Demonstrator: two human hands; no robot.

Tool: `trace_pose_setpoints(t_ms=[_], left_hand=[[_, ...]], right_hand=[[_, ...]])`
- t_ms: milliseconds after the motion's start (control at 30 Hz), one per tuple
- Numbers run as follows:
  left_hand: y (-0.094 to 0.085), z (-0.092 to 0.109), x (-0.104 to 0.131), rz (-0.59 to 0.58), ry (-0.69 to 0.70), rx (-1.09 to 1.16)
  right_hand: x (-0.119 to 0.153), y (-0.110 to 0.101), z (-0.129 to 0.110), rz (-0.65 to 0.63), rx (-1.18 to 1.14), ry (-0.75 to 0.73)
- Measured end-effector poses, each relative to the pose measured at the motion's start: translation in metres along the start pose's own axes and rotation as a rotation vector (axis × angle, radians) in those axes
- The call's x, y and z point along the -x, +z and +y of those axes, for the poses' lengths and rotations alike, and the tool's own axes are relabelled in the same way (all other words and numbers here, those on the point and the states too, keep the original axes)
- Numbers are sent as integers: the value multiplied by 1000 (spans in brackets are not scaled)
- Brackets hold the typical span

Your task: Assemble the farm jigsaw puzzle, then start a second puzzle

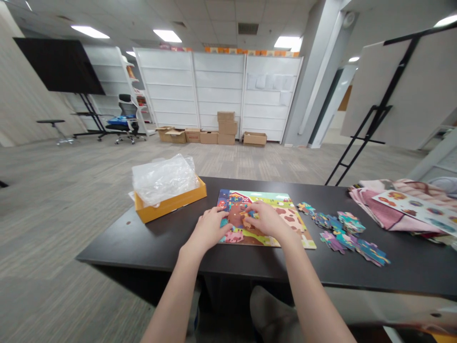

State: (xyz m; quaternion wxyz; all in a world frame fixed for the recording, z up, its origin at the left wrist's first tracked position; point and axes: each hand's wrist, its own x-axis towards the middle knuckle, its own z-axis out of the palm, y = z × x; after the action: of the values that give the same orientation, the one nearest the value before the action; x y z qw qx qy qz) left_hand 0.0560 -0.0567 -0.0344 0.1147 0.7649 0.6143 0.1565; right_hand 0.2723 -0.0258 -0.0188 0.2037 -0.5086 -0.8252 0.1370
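A farm-scene jigsaw puzzle [290, 221] lies flat on the dark table, showing a red barn, a brown animal and a spotted cow. On its left edge rests my left hand [211, 226], fingers stretched over the picture and thumb apart. My right hand [266, 219] bends over the middle of the puzzle, its fingertips on the picture. Between its thumb and fingers a gap shows blue and yellow print; no separate piece can be made out there. Both hands cover parts of the picture. Right of the puzzle lie loose jigsaw pieces [350, 222] in small overlapping heaps.
An orange box [174, 203] with clear plastic wrapping [164, 178] stands at the table's left. On the right lie pink cloth [389, 209] and a printed sheet [417, 209]. Beyond the dark table [157, 247] are cardboard boxes [226, 128], an office chair [124, 121] and a board stand [374, 119].
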Motion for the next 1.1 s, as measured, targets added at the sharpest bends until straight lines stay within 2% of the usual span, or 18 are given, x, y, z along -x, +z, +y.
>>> trace_pose_setpoints(t_ms=[167, 333, 533, 700, 900, 967, 1100], left_hand=[[-4, 3, 6, 12, 29, -24], [-8, 6, 6, 10, 74, -22], [-10, 13, 8, -11, 74, -80], [-9, 14, 10, -12, 77, -75], [-9, 7, 10, -21, 88, -30], [-10, 3, 9, -27, 104, 19], [-10, -8, 7, -16, 146, 108]], right_hand=[[-7, 7, 2, -16, -30, -75], [-32, 4, 9, -6, 95, -43], [-62, 8, 11, -128, 224, -67], [-64, 15, 14, -121, 264, -35], [-62, 15, 23, -90, 341, 92], [-61, 11, 25, -63, 316, 74], [-58, 1, 19, -24, 147, -62]])
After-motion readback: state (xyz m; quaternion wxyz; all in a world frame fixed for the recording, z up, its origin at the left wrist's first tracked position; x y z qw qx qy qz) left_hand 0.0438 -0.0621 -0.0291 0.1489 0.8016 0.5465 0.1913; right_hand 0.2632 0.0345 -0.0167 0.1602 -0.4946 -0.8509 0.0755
